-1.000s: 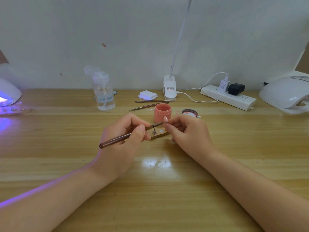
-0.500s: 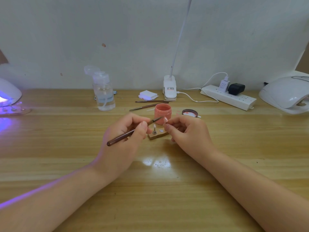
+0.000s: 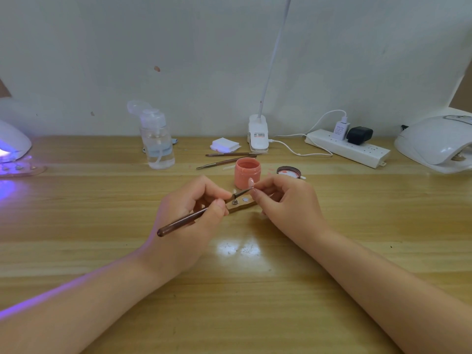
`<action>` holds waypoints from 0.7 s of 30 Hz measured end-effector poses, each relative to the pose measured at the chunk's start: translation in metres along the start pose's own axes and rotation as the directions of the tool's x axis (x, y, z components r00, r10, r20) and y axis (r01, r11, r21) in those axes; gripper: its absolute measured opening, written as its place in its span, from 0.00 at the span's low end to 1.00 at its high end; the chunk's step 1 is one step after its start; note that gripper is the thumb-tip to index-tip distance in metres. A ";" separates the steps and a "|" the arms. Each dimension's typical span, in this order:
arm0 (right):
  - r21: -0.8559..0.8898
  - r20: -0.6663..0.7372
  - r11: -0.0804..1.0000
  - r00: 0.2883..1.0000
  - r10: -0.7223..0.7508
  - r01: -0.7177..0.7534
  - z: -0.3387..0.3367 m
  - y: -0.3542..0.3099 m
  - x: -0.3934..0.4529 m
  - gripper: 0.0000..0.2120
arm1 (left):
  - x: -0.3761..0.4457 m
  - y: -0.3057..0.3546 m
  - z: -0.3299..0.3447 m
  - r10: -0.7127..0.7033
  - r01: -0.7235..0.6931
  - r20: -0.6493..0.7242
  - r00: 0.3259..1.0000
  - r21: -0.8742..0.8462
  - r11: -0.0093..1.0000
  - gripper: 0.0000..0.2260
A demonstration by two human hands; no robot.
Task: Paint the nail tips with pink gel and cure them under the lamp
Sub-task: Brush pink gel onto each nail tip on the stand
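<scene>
The left hand grips a brush; the right hand pinches a nail tip. Just beyond stands the open pink gel jar, its lid right of it; a lit lamp glows far left.

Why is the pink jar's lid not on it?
The pink jar is open: you can see pink gel inside, and its lid lies beside it on the table. Why, I cannot tell.

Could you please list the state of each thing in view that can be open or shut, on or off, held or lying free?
Pink gel jar: open, lid off.
Jar lid: lying on the table.
Brush: gripped by the left hand.
Nail tip: pinched by the right hand.
Left curing lamp: lit purple.
Pump bottle: cap flipped open.
Spare brushes: lying free.
</scene>
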State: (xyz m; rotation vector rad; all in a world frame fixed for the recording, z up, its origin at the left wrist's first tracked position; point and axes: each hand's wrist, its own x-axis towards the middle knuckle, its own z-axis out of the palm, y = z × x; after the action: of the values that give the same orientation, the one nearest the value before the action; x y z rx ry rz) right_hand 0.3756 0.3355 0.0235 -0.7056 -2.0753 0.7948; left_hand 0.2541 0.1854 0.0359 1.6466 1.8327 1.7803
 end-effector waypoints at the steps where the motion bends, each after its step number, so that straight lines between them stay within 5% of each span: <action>1: -0.001 -0.002 1.000 1.000 0.001 -0.001 0.000 0.000 0.000 0.02 | 0.000 0.001 0.000 0.010 -0.010 -0.006 1.000 0.003 1.000 0.05; 21: 0.020 0.004 1.000 1.000 -0.009 0.008 0.001 -0.001 0.000 0.04 | 0.004 -0.004 -0.007 -0.047 0.048 0.016 0.999 -0.065 0.997 0.07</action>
State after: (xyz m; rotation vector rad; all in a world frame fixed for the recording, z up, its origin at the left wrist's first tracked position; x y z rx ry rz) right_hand 0.3748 0.3349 0.0239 -0.6844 -2.0695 0.8116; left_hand 0.2454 0.1845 0.0377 1.5751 1.7729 1.7843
